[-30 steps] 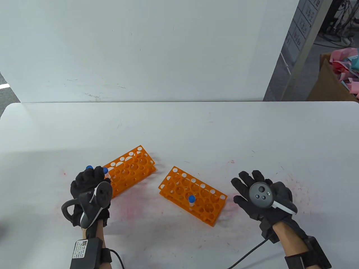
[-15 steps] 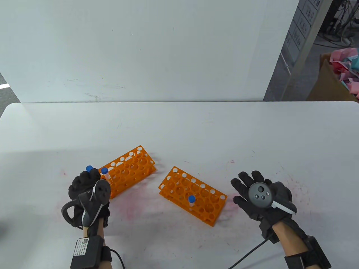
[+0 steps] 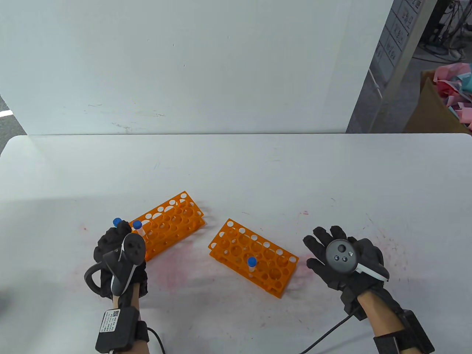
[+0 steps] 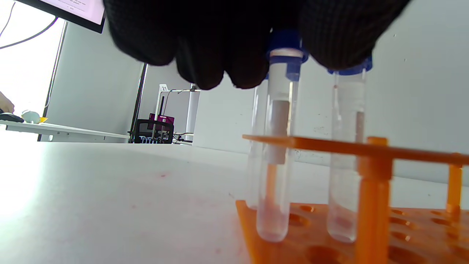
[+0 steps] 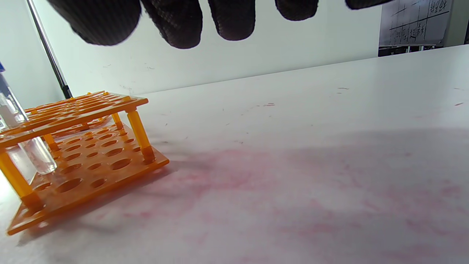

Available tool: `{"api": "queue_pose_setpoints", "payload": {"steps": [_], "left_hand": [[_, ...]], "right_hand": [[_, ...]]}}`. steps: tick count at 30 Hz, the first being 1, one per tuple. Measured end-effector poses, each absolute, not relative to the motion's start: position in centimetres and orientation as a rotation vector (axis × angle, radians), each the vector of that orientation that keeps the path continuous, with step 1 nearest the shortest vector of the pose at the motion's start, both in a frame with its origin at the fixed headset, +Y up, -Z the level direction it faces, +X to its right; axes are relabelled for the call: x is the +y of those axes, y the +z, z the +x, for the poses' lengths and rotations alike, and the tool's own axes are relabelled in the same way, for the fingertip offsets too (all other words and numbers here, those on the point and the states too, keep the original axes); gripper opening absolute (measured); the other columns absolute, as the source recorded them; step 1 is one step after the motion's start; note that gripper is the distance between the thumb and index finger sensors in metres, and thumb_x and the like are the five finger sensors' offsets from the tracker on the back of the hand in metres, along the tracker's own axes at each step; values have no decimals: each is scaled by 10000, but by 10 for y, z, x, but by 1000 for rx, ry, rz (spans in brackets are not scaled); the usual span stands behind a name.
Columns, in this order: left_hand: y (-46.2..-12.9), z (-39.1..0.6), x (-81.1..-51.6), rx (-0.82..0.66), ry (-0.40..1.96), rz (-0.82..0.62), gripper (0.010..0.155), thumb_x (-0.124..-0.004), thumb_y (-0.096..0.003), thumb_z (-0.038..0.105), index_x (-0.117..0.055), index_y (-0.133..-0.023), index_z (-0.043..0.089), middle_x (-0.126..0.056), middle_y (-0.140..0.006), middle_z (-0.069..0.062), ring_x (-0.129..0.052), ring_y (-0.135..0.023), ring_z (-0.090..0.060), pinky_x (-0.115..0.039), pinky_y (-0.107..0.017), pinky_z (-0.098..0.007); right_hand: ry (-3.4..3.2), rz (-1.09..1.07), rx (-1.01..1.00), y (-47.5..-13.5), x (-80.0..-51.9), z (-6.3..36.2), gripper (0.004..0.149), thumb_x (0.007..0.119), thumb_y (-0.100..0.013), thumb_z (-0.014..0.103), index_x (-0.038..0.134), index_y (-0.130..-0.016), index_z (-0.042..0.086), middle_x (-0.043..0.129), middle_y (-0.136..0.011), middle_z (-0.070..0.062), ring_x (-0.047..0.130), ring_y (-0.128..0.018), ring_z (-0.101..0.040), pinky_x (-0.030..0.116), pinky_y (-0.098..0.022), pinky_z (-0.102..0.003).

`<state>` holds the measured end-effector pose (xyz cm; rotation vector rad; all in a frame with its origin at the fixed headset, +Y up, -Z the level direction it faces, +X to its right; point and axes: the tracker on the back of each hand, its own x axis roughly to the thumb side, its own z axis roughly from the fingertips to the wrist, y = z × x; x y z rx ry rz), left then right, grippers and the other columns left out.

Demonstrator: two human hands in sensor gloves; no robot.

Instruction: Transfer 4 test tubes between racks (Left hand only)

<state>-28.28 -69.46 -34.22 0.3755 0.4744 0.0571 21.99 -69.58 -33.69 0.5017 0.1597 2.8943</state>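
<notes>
Two orange racks lie on the white table. The left rack holds two blue-capped tubes at its near left end. My left hand curls over that end. In the left wrist view its fingers pinch the cap of a third tube, which stands upright in the rack with its bottom on the base plate. The right rack holds one tube, also seen in the right wrist view. My right hand rests open and flat, empty, to the right of it.
A white board stands along the table's far edge. A cardboard box of coloured paper sits off the table at the far right. Pink stains mark the table between the racks.
My left hand and wrist have drawn a little toward me, uncovering more of the second blue cap. The racks, the tubes and the right hand have not moved.
</notes>
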Motion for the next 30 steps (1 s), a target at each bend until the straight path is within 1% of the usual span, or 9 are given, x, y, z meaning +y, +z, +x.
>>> {"api": "queue_pose_setpoints", "payload": {"steps": [4, 14, 30], "left_hand": [[-344, -281, -693, 470, 35, 378, 509, -777, -482, 405, -591, -940, 283, -831, -963, -61, -893, -845, -347, -770, -610, -551], [-343, -282, -690, 459, 74, 394, 486, -800, -477, 377, -623, -918, 275, -856, -935, -44, -918, -815, -326, -782, -604, -540], [-322, -278, -658, 406, 88, 565, 484, -815, -466, 370, -638, -907, 276, -861, -926, -39, -916, -808, -327, -777, -599, -545]], "right_hand": [[2893, 499, 172, -337, -696, 220, 623, 582, -537, 531, 444, -1092, 284, 356, -1200, -109, 304, -1030, -546, 360, -662, -777], [2890, 502, 176, -337, -697, 219, 622, 582, -537, 531, 444, -1091, 285, 357, -1200, -110, 310, -1031, -545, 363, -663, -775], [2887, 499, 133, -335, -696, 221, 623, 583, -535, 532, 440, -1091, 287, 350, -1200, -109, 303, -1029, -547, 364, -662, -775]]}}
